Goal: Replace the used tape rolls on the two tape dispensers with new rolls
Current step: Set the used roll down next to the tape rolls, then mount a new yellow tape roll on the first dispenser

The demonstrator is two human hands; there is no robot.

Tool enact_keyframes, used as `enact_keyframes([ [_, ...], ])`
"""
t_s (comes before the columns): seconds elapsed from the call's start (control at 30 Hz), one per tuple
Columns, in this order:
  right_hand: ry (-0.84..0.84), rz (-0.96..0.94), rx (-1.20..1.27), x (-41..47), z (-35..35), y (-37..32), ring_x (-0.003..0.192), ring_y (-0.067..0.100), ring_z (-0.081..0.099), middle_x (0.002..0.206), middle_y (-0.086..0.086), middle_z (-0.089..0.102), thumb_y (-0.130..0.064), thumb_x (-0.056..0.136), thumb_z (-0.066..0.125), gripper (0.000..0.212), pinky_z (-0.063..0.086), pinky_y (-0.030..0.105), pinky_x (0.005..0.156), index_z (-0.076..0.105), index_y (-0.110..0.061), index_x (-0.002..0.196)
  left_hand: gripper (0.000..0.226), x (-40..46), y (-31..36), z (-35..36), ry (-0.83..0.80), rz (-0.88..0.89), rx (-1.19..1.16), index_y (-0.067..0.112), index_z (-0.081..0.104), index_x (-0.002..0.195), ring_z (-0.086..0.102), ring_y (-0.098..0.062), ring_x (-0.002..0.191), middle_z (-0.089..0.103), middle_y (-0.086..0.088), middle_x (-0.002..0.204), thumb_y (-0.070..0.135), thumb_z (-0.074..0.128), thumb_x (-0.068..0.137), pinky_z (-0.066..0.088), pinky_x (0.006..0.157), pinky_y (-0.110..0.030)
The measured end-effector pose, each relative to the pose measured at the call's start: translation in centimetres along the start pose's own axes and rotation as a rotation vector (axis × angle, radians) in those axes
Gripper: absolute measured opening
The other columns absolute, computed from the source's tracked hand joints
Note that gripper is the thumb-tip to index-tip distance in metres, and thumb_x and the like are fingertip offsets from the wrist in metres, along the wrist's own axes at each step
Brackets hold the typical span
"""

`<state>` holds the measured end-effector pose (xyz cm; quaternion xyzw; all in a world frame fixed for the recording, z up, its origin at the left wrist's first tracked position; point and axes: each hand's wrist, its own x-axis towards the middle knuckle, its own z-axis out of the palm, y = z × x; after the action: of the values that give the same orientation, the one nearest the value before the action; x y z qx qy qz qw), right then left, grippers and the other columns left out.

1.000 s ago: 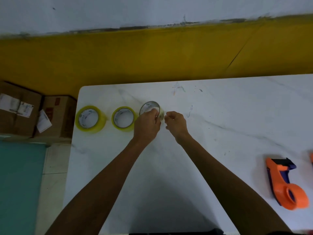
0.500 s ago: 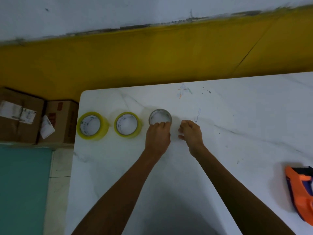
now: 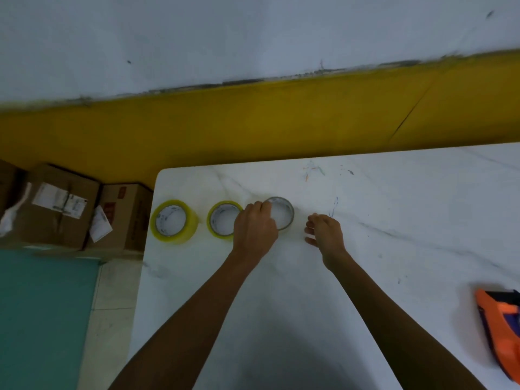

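Observation:
Three tape rolls lie flat in a row near the table's far left corner. Two are thick and yellow: one roll (image 3: pixel 173 221) at the left edge, a second yellow roll (image 3: pixel 223 222) beside it. The third is a thin, nearly used-up grey roll (image 3: pixel 284 212). My left hand (image 3: pixel 254 229) rests on that thin roll's left rim, fingers curled over it. My right hand (image 3: pixel 323 232) hovers just right of it, fingers loosely apart, holding nothing. An orange and purple tape dispenser (image 3: pixel 501 330) lies at the right edge, partly cut off.
The white marble table (image 3: pixel 365 249) ends at the left just past the yellow rolls. Cardboard boxes (image 3: pixel 70 209) stand on the floor to the left. A yellow and white wall runs behind the table.
The thin roll went from tilted up between both hands to lying flat on the table. My right hand let go and drew away to the right. The view shifted left.

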<state>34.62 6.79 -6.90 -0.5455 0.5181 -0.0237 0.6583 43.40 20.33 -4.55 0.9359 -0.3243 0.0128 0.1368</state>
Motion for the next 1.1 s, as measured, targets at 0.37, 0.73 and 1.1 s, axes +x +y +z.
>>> enact_keyframes([
  [0.37, -0.025, -0.013, 0.023, -0.2, 1.3, -1.1, 0.09, 0.023, 0.063, 0.094, 0.011, 0.063, -0.025, 0.098, 0.045, 0.024, 0.057, 0.041, 0.084, 0.062, -0.008, 0.098, 0.029, -1.9, -5.2, 0.3, -0.174, -0.217, 0.063, 0.002, 0.065, 0.098, 0.066, -0.036, 0.083, 0.068, -0.02, 0.093, 0.026, 0.058, 0.085, 0.051, 0.06, -0.035],
  [0.73, 0.02, 0.022, 0.0, -0.3, 1.4, 1.0, 0.089, 0.024, 0.062, 0.092, 0.01, 0.062, -0.023, 0.097, 0.045, 0.021, 0.057, 0.042, 0.085, 0.06, -0.015, 0.085, 0.01, -2.4, -5.5, 1.1, -0.311, -0.295, 0.063, 0.004, 0.063, 0.066, 0.064, -0.035, 0.053, 0.066, -0.019, 0.061, 0.006, 0.07, 0.073, 0.034, 0.049, -0.024],
  [1.1, -0.031, -0.24, -0.029, -4.4, 2.4, -2.6, 0.09, 0.023, 0.066, 0.09, 0.009, 0.067, -0.017, 0.092, 0.049, 0.018, 0.06, 0.037, 0.077, 0.066, -0.014, 0.09, 0.029, -1.7, -4.6, -4.3, -0.096, -0.471, -0.34, -0.006, 0.058, 0.107, 0.061, -0.041, 0.09, 0.064, -0.027, 0.094, 0.019, 0.049, 0.095, 0.034, 0.065, -0.031],
])
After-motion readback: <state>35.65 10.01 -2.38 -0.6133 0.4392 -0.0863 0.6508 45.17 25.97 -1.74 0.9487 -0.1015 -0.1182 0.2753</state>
